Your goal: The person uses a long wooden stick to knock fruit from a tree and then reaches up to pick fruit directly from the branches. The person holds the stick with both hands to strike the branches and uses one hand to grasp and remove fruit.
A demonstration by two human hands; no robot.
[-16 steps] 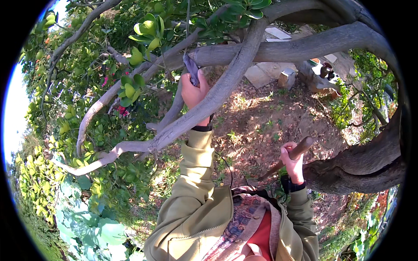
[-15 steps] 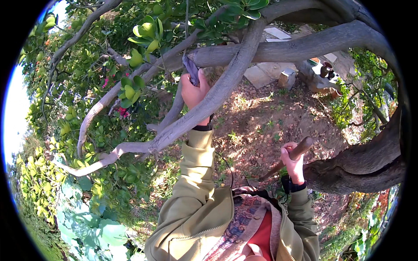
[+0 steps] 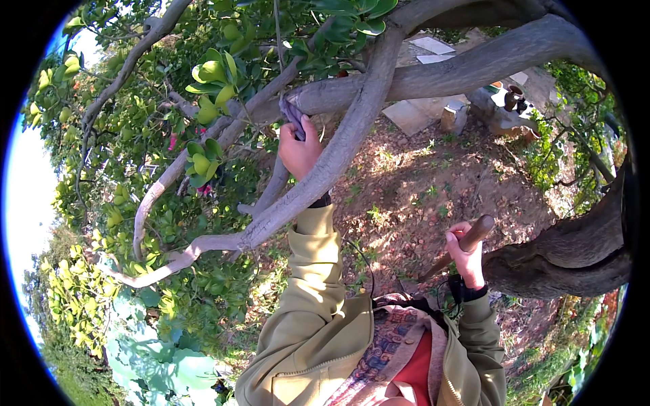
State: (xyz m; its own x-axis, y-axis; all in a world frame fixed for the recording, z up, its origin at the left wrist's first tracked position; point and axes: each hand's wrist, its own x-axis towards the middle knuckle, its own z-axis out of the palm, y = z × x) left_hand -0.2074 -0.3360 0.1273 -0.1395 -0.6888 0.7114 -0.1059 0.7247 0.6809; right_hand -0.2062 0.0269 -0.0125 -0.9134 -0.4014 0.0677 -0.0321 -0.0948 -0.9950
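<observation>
My left hand (image 3: 300,150) is raised among the branches, its fingers closed on a crumpled grey-purple cloth (image 3: 292,114). The cloth's upper end touches a thick grey branch (image 3: 467,74) near where thinner limbs cross. A curved limb (image 3: 338,166) passes in front of my left wrist. Lower down on the right, my right hand (image 3: 464,254) is wrapped round a brown wooden stick (image 3: 479,231). The stick's rounded top sticks out above the fist, and its shaft slants down to the left.
Green leaf clusters (image 3: 215,78) hang left of my left hand. A thick dark trunk (image 3: 562,260) stands close to my right hand. Leaf-strewn soil (image 3: 393,203) lies below. Stone slabs (image 3: 409,115), a stump (image 3: 453,116) and small dark pots (image 3: 513,99) are farther off.
The view has shifted slightly, so the right hand and stick appear a little farther right. The left hand still grips the cloth at the branch, with the cloth now bunched lower.
</observation>
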